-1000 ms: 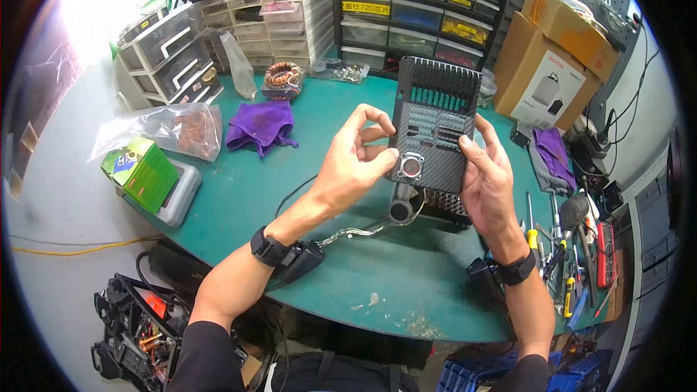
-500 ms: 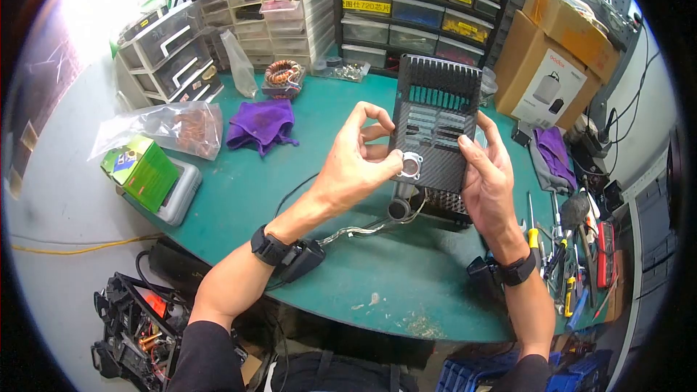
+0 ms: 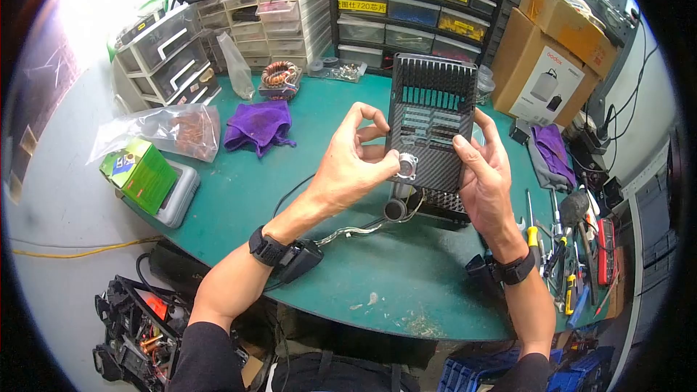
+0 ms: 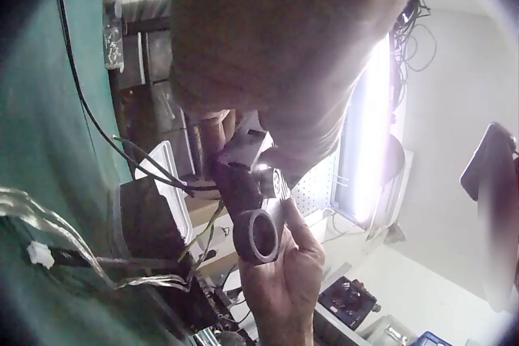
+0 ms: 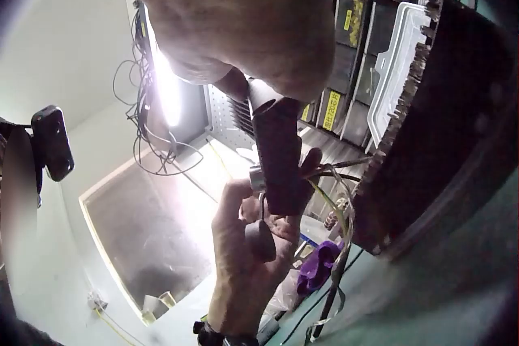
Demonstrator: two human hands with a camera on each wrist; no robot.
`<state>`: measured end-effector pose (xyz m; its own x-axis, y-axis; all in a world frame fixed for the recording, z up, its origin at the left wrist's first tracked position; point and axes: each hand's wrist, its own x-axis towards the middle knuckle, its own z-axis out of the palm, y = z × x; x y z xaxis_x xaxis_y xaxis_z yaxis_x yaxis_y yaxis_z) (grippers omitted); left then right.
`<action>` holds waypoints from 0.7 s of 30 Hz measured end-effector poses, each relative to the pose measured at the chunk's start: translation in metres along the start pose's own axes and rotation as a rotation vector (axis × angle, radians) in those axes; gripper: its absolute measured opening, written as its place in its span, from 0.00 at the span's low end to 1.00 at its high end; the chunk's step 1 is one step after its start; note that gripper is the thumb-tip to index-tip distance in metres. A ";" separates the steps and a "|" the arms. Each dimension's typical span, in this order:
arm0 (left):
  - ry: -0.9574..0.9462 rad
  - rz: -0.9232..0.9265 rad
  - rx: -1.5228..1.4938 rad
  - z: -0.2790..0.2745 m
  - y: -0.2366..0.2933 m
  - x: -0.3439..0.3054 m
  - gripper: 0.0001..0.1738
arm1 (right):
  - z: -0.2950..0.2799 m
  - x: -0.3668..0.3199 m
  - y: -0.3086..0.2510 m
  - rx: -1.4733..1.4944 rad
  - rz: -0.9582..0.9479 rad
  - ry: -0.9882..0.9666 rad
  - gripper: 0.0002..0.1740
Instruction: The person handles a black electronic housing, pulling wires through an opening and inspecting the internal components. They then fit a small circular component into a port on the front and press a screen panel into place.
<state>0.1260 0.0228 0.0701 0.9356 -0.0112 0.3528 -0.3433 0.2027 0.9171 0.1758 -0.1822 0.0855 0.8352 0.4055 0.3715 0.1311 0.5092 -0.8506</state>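
Observation:
Both hands hold a black finned cover (image 3: 433, 127) upright above the table. It has a carbon-fibre pattern, slots across its middle and long fins at the top. My left hand (image 3: 351, 163) grips its lower left edge, thumb at a round silver-rimmed fitting (image 3: 407, 166) and the other fingers partly hidden behind. At the right edge, my right hand (image 3: 485, 181) holds it with the thumb on the front. Below the cover show a dark tube end (image 3: 395, 209) and silver-wrapped wires (image 3: 356, 232). A dark perforated box (image 3: 444, 202) stands behind, partly covered.
Screwdrivers and other hand tools (image 3: 570, 261) lie along the right edge, near a cardboard box (image 3: 555, 65). Drawer cabinets (image 3: 406, 14) line the back. A purple cloth (image 3: 258, 127), a copper coil (image 3: 279, 76) and a green box (image 3: 138, 174) sit to the left.
The silver-rimmed fitting now looks brighter and more tilted, with my left thumb pressed at its edge. Both hands keep their hold on the cover; the head view has shifted slightly.

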 end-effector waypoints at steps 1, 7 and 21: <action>0.000 -0.002 -0.001 0.000 -0.001 0.000 0.23 | 0.000 0.000 0.000 0.000 0.002 0.002 0.31; 0.012 0.000 0.043 0.000 -0.001 0.000 0.24 | 0.002 0.000 -0.001 -0.007 0.004 -0.003 0.32; -0.002 0.022 -0.028 0.000 0.002 -0.003 0.22 | -0.006 0.004 0.002 0.081 0.039 0.024 0.31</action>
<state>0.1229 0.0237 0.0713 0.9277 -0.0081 0.3731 -0.3614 0.2301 0.9036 0.1823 -0.1840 0.0826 0.8516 0.4083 0.3289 0.0556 0.5534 -0.8311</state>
